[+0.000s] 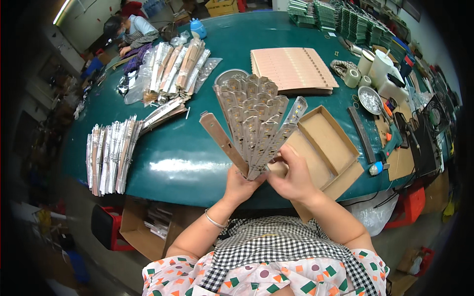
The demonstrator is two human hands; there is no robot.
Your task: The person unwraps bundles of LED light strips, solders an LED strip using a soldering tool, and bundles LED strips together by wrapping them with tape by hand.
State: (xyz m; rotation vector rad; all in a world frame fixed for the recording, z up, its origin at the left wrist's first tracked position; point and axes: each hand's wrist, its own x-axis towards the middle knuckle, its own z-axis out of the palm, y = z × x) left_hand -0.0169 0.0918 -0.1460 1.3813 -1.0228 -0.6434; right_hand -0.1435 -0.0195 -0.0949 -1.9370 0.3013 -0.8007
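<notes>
My left hand (241, 186) is wrapped round the lower ends of a fanned bundle of LED light bars (254, 116). The bars are long, narrow and clear-faced, with small yellow chips showing along them. One copper-coloured bar (223, 140) leans out to the left of the bundle, its plain side showing. Close against the bundle's lower right is my right hand (295, 178), its fingers curled in a pinch. What lies between those fingertips is hidden. Just beyond the right hand, an open cardboard box (340, 165) sits on the green table (182, 172).
Bundles of wrapped strips (111, 158) lie at the left, with a larger pile (177, 66) behind. Stacked pinkish boards (291, 69) lie at the far middle. A metal bowl (370, 100), a dark bar (361, 135) and tools crowd the right. A co-worker (133, 32) sits far left.
</notes>
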